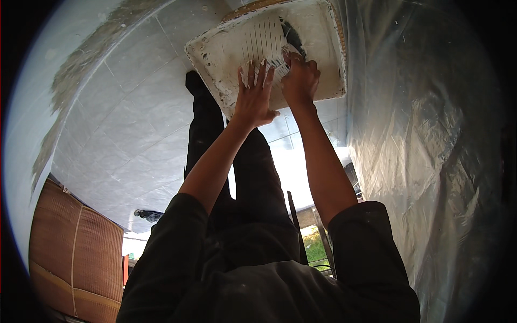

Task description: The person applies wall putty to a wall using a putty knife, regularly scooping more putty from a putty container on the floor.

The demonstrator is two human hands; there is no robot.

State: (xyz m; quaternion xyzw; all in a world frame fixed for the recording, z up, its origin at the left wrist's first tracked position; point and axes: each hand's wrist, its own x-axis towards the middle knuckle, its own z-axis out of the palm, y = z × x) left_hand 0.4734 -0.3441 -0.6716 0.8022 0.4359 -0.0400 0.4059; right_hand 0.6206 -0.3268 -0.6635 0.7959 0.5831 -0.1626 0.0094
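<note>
Before me is a rectangular tray-like panel with a raised rim. It is caked in white, paint-like material and has a row of dark parallel lines and a dark patch. My left hand lies over its near part, fingers spread, with white smears on the fingertips. To its right my right hand is closed around a small whitish, streaked piece beside the dark patch. The fingers cover much of that piece, so I cannot tell its kind.
Brown edging shows behind the panel. Clear plastic sheeting hangs along the right. Grey tiled floor spreads to the left, with a dark crumpled item on it. A brown woven blind stands at lower left.
</note>
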